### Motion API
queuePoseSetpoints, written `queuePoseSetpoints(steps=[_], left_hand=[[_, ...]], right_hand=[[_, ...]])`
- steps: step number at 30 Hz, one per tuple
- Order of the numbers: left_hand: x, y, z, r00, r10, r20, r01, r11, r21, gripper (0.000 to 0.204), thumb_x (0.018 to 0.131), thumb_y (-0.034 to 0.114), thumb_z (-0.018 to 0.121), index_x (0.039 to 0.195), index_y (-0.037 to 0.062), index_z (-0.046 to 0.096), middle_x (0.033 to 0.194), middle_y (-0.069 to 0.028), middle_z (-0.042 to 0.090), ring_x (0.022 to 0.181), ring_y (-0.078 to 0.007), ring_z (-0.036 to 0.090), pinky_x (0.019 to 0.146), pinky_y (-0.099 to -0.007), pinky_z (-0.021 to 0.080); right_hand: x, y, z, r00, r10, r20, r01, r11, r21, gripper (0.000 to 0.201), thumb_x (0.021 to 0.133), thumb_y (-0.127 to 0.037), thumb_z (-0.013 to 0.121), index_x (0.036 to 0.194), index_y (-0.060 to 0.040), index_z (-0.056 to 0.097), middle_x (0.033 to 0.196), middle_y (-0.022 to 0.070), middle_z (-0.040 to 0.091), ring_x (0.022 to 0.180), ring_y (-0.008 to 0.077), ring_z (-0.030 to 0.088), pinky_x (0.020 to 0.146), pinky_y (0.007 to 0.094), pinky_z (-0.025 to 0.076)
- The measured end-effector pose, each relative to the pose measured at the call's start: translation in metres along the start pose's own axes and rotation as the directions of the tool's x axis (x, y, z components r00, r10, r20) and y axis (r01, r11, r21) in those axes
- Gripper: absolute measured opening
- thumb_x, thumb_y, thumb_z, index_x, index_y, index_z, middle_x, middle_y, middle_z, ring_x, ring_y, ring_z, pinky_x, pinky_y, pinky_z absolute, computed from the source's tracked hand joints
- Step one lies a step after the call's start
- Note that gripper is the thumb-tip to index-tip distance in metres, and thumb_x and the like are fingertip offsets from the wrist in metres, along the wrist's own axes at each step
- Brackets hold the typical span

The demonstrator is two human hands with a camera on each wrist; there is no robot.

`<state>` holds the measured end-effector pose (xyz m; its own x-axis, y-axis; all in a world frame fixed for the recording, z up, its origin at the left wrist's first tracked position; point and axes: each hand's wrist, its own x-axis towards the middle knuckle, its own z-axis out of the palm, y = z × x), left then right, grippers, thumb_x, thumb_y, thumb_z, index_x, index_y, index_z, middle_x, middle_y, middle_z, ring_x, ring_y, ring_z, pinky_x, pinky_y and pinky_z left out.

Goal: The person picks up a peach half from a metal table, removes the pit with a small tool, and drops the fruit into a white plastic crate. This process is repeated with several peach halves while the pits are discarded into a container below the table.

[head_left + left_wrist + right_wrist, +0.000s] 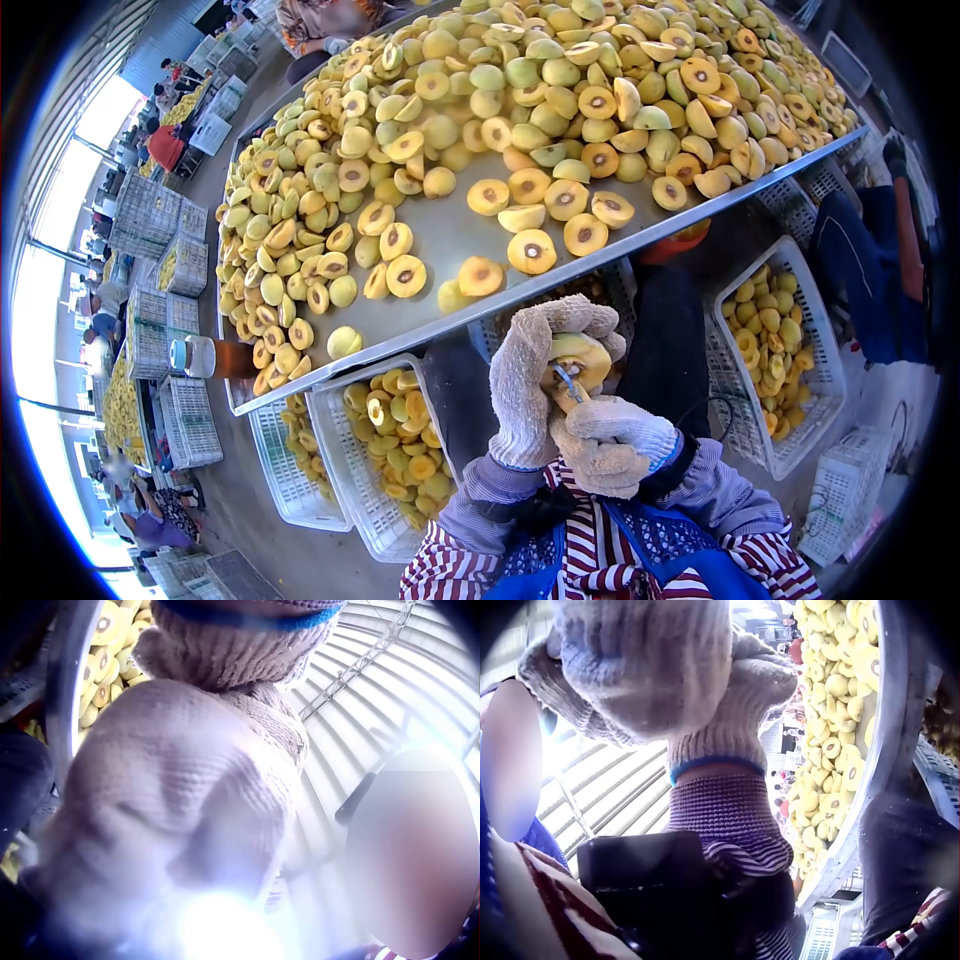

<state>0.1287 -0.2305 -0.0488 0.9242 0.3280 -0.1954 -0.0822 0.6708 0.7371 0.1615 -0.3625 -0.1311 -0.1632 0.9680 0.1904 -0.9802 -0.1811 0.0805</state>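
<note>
My left hand (pixel 525 385), in a pale knit glove, grips a yellow peach half (pixel 592 352) with its cut face turned toward me. In my gloved right hand (pixel 612 447) is a small pitting tool (pixel 568 382), its thin metal end against the middle of the cut face. Both hands are close together over my lap, just in front of the metal table (pixel 400 330). The left wrist view shows mainly the back of the left glove (pixel 172 765). In the right wrist view the right glove (pixel 645 667) hides the peach half and tool.
Halved peaches (pixel 600 160) are heaped across the table, several lying cut side up near its raised front edge. Crates of peach halves stand below, one at the left (pixel 335 470) and one at the right (pixel 780 440). A lidded jar (pixel 200 356) is beside the table's left corner.
</note>
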Motion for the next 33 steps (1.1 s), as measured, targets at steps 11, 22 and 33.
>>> queuePoseSetpoints(steps=[11,22,33], left_hand=[[-0.004,0.016,-0.017,0.97,-0.164,-0.18,0.111,0.956,-0.271,0.048,0.101,0.05,0.051,0.117,0.0062,0.059,0.109,-0.0181,0.067,0.089,-0.029,0.07,0.072,-0.0361,0.06],[-0.02,0.04,-0.152,0.763,0.473,-0.441,-0.072,0.74,0.669,0.04,0.102,0.039,0.051,0.113,0.0028,0.064,0.104,-0.0149,0.068,0.088,-0.0235,0.068,0.069,-0.0339,0.058],[0.018,0.034,-0.074,0.794,0.189,0.578,-0.6,0.082,0.796,0.04,0.075,0.016,0.079,0.112,0.0075,0.066,0.115,-0.0141,0.066,0.112,-0.0331,0.062,0.105,-0.0446,0.045]], right_hand=[[0.028,-0.001,0.038,0.85,-0.232,-0.473,-0.118,0.792,-0.599,0.032,0.098,-0.029,0.056,0.081,-0.0024,0.057,0.051,0.0026,0.05,0.037,0.0135,0.046,0.036,0.0293,0.04],[0.019,-0.028,0.041,0.755,-0.312,-0.577,-0.212,0.717,-0.664,0.025,0.094,-0.028,0.065,0.088,-0.0044,0.06,0.059,-0.0015,0.052,0.045,0.005,0.046,0.04,0.0194,0.035],[0.039,-0.031,0.041,0.672,-0.361,-0.646,-0.502,0.419,-0.756,0.028,0.096,-0.028,0.062,0.111,-0.0055,0.057,0.072,0.0044,0.064,0.059,0.0148,0.061,0.055,0.0282,0.05]])
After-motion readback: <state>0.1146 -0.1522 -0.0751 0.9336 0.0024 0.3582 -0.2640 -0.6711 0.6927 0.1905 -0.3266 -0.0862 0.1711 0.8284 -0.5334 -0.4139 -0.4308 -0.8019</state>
